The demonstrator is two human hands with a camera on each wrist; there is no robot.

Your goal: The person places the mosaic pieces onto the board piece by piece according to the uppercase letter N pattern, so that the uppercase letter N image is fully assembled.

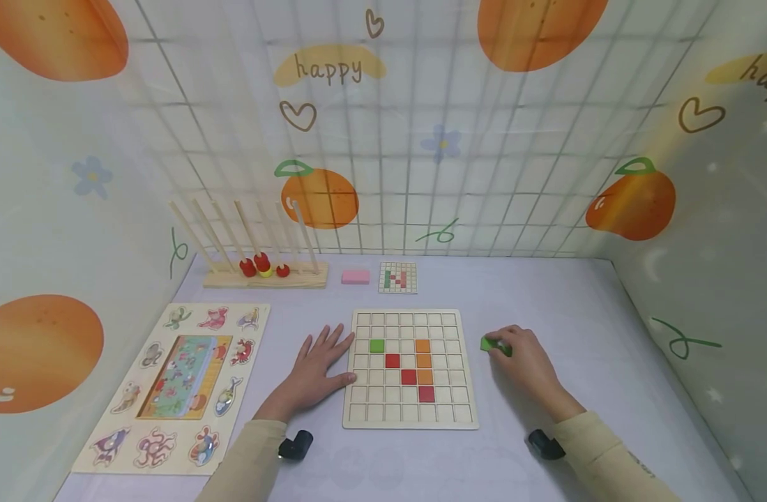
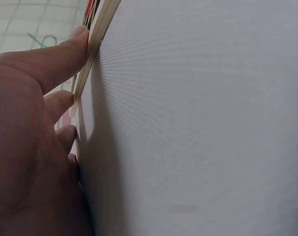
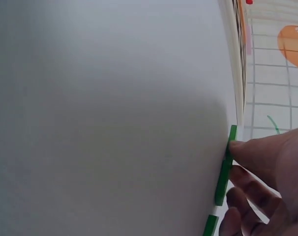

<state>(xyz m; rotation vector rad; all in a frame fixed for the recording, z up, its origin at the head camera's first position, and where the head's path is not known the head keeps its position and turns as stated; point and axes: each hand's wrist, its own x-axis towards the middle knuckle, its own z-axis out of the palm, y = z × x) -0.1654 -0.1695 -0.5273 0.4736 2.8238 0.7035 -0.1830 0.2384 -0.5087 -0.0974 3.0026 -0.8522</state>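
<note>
A pale wooden grid board (image 1: 383, 411) lies at the middle of the table. It bears one green tile (image 1: 376, 346), three orange tiles (image 1: 424, 360) and three red tiles (image 1: 408, 377). With fingers spread, my left hand (image 1: 311, 373) rests against the board's left edge; its thumb touches that edge in the left wrist view. Off the board's right side, my right hand (image 1: 524, 362) pinches a green tile (image 3: 232, 135) between thumb and fingers, low over the table. More green tiles (image 3: 223, 183) lie beneath that hand, partly hidden by its fingers in the head view.
Behind the board lie a small pattern card (image 1: 398, 277) and a pink block (image 1: 355, 277). A wooden peg rack (image 1: 264, 279) with several red beads stands at the back left. An animal puzzle board (image 1: 123, 418) covers the left side. A printed curtain (image 1: 408, 188) hangs behind.
</note>
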